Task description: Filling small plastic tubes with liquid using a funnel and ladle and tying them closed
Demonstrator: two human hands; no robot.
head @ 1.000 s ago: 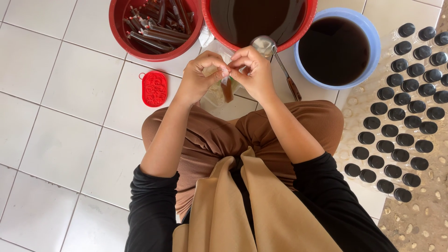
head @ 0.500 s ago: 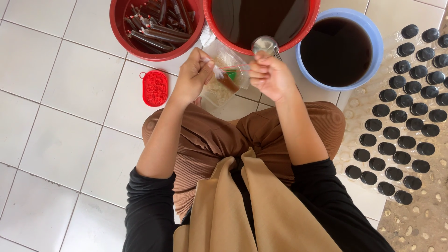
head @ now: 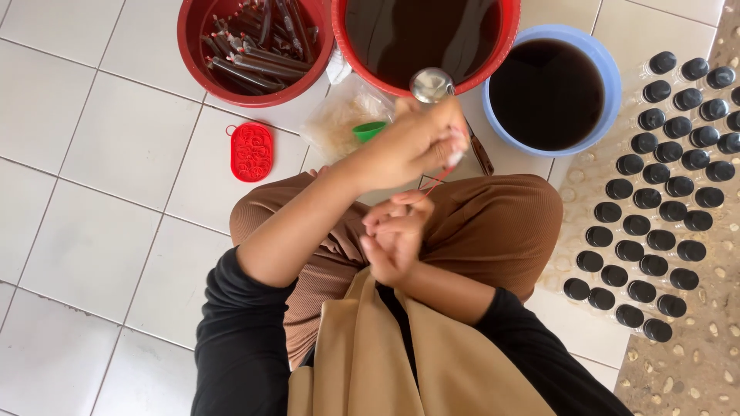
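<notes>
White tiled floor (head: 92,192), pebbled strip along the right edge. Person seated, knees up in brown cloth, black sleeves.

Left hand (head: 412,142) raised above the knees, fingers closed, pinching one end of a thin red band (head: 438,179); a bit of clear plastic shows at the fingertips, contents hidden. Right hand (head: 395,235) lower, close to the body, fingers curled and drawn together at the band's other end; the band runs taut between the two hands.

Ahead of the hands: large red basin (head: 505,46) of dark liquid, a metal ladle (head: 432,85) resting at its rim. Blue basin (head: 609,77) of dark liquid just right. Smaller red basin (head: 193,54) to the left, filled with slim sealed packets of dark liquid. Clear bag (head: 339,123) with a green funnel (head: 370,131) on the floor near the knees. Red rubber piece (head: 252,152) left of it. Rows of black-capped bottles (head: 655,185) stand at right.
</notes>
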